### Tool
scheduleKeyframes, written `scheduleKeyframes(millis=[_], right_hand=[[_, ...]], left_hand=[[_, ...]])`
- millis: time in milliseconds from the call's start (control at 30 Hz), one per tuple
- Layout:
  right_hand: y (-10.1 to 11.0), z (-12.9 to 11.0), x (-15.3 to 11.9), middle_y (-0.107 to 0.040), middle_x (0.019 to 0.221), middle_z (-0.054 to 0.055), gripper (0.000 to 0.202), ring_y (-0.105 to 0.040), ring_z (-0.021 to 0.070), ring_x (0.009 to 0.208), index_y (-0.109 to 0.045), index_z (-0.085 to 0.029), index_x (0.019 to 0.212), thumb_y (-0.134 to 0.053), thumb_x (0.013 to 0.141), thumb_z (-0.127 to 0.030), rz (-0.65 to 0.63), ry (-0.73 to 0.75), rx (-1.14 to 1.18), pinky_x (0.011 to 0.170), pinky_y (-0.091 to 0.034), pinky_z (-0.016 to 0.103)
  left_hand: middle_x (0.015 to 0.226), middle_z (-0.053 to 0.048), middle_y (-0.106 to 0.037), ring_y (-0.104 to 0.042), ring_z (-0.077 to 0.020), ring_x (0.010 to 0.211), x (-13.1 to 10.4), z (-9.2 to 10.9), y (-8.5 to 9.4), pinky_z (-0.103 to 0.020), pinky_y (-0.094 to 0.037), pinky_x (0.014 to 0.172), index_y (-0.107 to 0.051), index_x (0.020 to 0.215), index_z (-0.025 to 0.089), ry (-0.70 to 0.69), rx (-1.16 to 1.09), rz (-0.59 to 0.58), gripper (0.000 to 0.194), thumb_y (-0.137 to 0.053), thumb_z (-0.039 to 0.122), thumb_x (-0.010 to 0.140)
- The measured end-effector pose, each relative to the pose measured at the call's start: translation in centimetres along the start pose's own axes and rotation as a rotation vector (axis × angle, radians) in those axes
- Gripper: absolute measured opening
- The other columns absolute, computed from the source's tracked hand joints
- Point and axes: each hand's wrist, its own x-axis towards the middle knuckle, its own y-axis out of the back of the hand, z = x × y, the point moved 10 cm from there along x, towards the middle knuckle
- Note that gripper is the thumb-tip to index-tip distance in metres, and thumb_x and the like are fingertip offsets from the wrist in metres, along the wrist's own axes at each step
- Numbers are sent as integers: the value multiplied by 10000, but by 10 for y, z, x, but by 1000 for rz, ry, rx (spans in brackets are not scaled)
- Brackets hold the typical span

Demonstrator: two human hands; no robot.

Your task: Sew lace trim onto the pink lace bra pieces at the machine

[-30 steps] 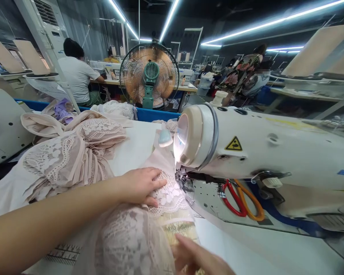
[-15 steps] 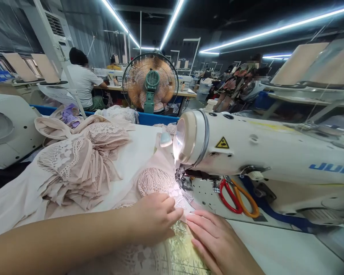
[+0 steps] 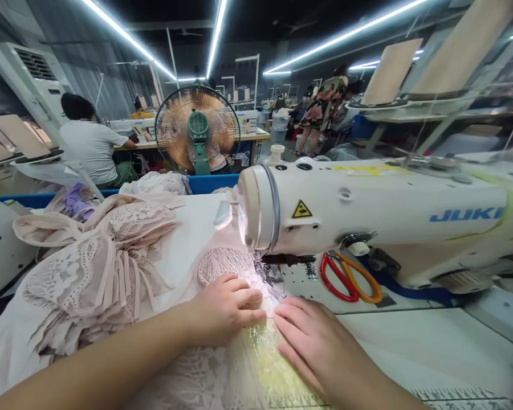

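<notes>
Pale pink lace fabric (image 3: 224,266) lies under the needle area of a white sewing machine (image 3: 325,208). My left hand (image 3: 226,307) rests on this fabric just in front of the presser foot, its fingers spread and pointing right. To its right, my right hand (image 3: 310,336) lies with stretched fingers at the fabric's edge, fingertips beside a metal guide (image 3: 274,290). Between the hands is a shiny yellow patch (image 3: 267,353) of the table surface. A lamp lights the stitching spot; the needle itself is too small to make out.
A pile of lace pieces (image 3: 98,256) covers the left side. Scissors with red and orange handles (image 3: 354,279) lie under the machine arm. Beyond the table stand a large fan (image 3: 199,131) and a seated person (image 3: 89,142). Thread cones (image 3: 391,71) stand at the right.
The camera view has turned right, shifting the scene leftward. My left hand's fingers are more spread and nearer the presser foot. My right hand stays beside the fabric.
</notes>
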Motion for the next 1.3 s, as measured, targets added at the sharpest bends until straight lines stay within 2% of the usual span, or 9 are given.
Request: scheduleKeyframes(millis=[167, 367, 500, 700, 867, 1033, 1167, 1233, 1300], right_hand=[[2, 10, 15, -593, 904, 41, 90, -515, 238, 850, -588, -201, 819, -618, 751, -251, 6, -79, -68, 739, -401, 371], [-9, 19, 30, -577, 849, 55, 124, -517, 263, 815, -617, -203, 813, -637, 762, -314, -73, -126, -138, 697, -376, 376], [-11, 24, 34, -576, 812, 55, 176, -518, 256, 749, -643, -209, 848, -654, 762, -362, -76, -164, -165, 632, -342, 359], [-15, 29, 32, -582, 842, 64, 211, -521, 260, 761, -642, -200, 882, -646, 776, -382, -77, -189, -150, 659, -340, 367], [-14, 28, 32, -578, 812, 54, 182, -521, 249, 732, -626, -198, 832, -653, 767, -366, -72, -188, -127, 651, -350, 364], [-12, 26, 34, -579, 808, 55, 180, -525, 253, 734, -611, -191, 812, -650, 769, -361, -78, -186, -122, 658, -381, 373], [-11, 27, 32, -585, 818, 54, 173, -523, 258, 753, -592, -188, 791, -661, 752, -341, -75, -208, -89, 670, -416, 390], [-4, 26, 28, -588, 841, 53, 139, -523, 258, 778, -580, -191, 777, -656, 745, -303, -11, -207, -39, 691, -435, 402], [5, 23, 22, -588, 857, 56, 67, -527, 250, 797, -567, -188, 750, -617, 758, -232, 58, -206, 32, 698, -453, 397]], left_hand=[[1200, -77, -613, -567, -221, 952, 2, -17, -4, -405, -441, 873, -603, 1135, 224, -43, 13, -19, 285, -481, 166, 884], [1284, -84, -587, -557, -233, 1092, 3, -38, -9, -437, -423, 957, -582, 1199, 246, -65, 36, -41, 302, -389, 217, 968], [1285, -86, -592, -571, -237, 1082, 7, -47, -8, -415, -441, 932, -592, 1200, 220, -96, 45, -58, 335, -336, 230, 984], [1273, -87, -604, -581, -250, 1088, 12, -62, -9, -384, -472, 862, -600, 1200, 186, -112, 66, -78, 331, -353, 216, 982], [1161, -105, -663, -601, -224, 1042, 13, -73, -9, -332, -474, 834, -593, 1223, 174, -82, 107, -81, 345, -346, 196, 983], [918, -78, -693, -621, -223, 881, 14, -86, -10, -318, -472, 745, -598, 1221, 213, 18, 193, -143, 335, -385, 201, 963], [835, -67, -663, -595, -215, 808, 16, -81, 5, -326, -458, 733, -611, 1162, 178, 92, 159, -109, 335, -356, 165, 945], [892, -86, -654, -582, -218, 806, 17, -70, 15, -332, -450, 724, -622, 1101, 153, 120, 117, -92, 315, -361, 151, 924], [910, -84, -646, -570, -221, 819, 19, -52, 17, -326, -445, 715, -628, 1050, 157, 110, 71, -130, 248, -443, 174, 886]])
